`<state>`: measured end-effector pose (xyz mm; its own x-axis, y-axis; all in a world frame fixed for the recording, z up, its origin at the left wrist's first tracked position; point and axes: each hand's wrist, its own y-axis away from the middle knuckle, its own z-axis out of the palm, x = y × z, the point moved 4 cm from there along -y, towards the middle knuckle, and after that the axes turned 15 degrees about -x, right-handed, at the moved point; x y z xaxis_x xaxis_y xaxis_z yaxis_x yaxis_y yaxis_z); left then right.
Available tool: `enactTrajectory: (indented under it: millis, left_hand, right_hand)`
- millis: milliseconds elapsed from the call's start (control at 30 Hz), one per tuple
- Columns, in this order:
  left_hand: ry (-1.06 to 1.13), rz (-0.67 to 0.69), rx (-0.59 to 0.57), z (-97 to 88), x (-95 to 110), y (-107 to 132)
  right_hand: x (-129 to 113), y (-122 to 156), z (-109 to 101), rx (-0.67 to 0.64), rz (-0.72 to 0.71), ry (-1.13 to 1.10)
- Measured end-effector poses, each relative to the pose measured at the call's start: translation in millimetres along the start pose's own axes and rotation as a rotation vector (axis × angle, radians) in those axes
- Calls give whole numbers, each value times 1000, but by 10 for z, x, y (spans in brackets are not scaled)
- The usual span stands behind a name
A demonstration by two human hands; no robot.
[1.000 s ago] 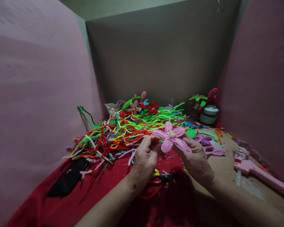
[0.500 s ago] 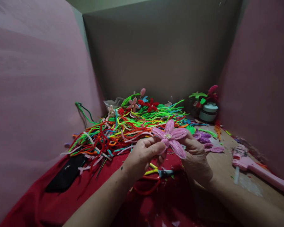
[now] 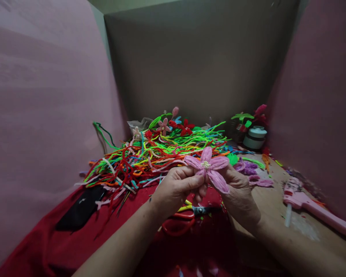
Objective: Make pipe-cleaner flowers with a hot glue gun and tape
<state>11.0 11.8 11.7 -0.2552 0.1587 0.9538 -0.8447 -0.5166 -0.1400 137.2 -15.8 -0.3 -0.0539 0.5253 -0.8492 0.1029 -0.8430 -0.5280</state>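
Note:
A pink pipe-cleaner flower (image 3: 209, 166) with a pale bead centre is held up between both hands, above a red cloth (image 3: 75, 238). My left hand (image 3: 177, 186) is curled, its fingertips pinching the flower's lower left petal. From behind and to the right, my right hand (image 3: 238, 188) grips the flower, its fingers closed under the petals. Just beyond the hands lies a big heap of loose pipe cleaners (image 3: 150, 157) in many colours.
Scissors (image 3: 187, 215) with red and yellow handles lie on the cloth under the hands. A pink glue gun (image 3: 311, 206) rests on the wooden table at right. A white jar (image 3: 255, 137), finished flowers (image 3: 178, 125) and purple pieces (image 3: 248, 167) sit farther back. A black flat object (image 3: 80, 209) lies at left. Cardboard walls enclose the space.
My left hand moved from below the flower up to pinch its lower left petal. The flower turned slightly and rose a little in both hands.

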Motion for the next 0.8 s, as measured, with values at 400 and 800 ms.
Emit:
enactTrajectory:
  millis: [400, 800]
  left_hand:
    - [-108, 65, -9, -114, 45, 23]
    - [-793, 149, 329, -28, -58, -22]
  right_hand:
    - [8, -40, -38, 70, 60, -93]
    - [346, -86, -128, 196, 355, -687]
